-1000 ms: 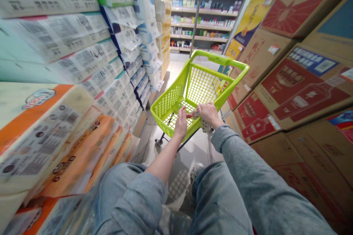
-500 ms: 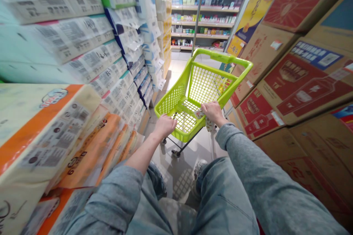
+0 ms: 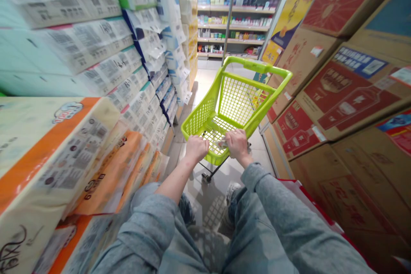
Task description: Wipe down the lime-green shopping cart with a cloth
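A lime-green plastic shopping cart (image 3: 242, 96) stands tilted in view in front of me, its basket of open mesh. My left hand (image 3: 197, 148) is closed on the near left rim of the cart, fingers wrapped over it. On the near right part of the rim, my right hand (image 3: 236, 143) is closed too, with a small pale patterned thing partly showing beside its fingers; what it is I cannot make out. The cart's dark wheel (image 3: 206, 177) rests on the tiled floor.
Stacked tissue packs (image 3: 96, 45) line the left side, with orange-striped packs (image 3: 51, 137) close by. Cardboard boxes (image 3: 356, 90) rise on the right. A metal pole (image 3: 228, 25) and stocked shelves (image 3: 237, 8) stand beyond the cart. Pale floor tiles run between.
My right hand has moved left and nearer along the rim, closer to my left hand. The patterned thing beside it shows less. A red-edged object has come into view at lower right.
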Demonstrator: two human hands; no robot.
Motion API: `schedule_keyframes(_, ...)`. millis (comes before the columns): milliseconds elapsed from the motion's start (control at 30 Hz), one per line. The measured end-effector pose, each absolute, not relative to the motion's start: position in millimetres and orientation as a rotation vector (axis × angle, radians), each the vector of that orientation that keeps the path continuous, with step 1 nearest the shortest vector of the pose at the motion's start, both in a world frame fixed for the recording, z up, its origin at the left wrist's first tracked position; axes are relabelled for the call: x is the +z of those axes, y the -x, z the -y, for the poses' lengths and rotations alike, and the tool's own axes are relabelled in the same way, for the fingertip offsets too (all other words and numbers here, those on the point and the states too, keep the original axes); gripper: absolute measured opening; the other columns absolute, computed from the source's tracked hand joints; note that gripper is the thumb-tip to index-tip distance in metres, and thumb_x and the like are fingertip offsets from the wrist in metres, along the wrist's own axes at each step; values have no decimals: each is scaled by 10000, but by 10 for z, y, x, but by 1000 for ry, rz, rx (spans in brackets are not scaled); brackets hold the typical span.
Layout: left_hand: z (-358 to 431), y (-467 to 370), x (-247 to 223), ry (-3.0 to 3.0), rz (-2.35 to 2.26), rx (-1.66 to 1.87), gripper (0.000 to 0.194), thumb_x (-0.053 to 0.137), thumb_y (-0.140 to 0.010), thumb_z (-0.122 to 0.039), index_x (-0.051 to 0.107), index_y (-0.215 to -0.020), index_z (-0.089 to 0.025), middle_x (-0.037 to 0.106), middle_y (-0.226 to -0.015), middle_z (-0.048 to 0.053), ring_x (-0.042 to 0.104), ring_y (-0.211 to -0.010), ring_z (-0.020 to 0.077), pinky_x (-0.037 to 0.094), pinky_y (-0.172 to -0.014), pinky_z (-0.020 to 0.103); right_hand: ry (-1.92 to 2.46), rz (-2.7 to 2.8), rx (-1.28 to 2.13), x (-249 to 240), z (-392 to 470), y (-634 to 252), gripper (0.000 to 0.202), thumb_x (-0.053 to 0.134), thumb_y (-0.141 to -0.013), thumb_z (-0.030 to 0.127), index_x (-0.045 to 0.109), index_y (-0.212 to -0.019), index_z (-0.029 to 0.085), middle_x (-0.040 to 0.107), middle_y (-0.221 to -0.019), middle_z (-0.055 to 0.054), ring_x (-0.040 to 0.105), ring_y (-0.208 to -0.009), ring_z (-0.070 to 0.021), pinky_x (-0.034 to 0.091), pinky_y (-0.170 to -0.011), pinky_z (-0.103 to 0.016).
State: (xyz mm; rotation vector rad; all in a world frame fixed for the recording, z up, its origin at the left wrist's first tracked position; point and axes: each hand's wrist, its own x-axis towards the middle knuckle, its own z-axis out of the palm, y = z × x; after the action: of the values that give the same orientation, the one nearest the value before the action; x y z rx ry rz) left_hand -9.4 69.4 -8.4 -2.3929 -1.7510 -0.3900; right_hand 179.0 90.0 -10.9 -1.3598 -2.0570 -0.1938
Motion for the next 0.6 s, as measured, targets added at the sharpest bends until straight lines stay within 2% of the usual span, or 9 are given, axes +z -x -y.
schedule_keyframes(233, -662, 88, -66, 2400, 1736, -382, 450, 330, -907, -252, 683, -659, -122, 688, -723, 115, 594, -709, 202, 344, -698, 352, 1327, 2076, -161, -202, -435, -1361, 361, 375, -926, 266, 526, -604, 201, 599, -633, -9, 459, -693, -160, 267, -791, -317)
schedule_keyframes(600, -465, -76, 31, 2479, 1737, -345, 440, 309, -921, -257, 694, -762, -115, 680, -784, 136, 594, -795, 222, 355, -740, 370, 1412, 2231, -160, -50, -507, -1608, 404, 395, -898, 266, 592, -553, 195, 606, -564, -13, 495, -599, -135, 270, -725, -299)
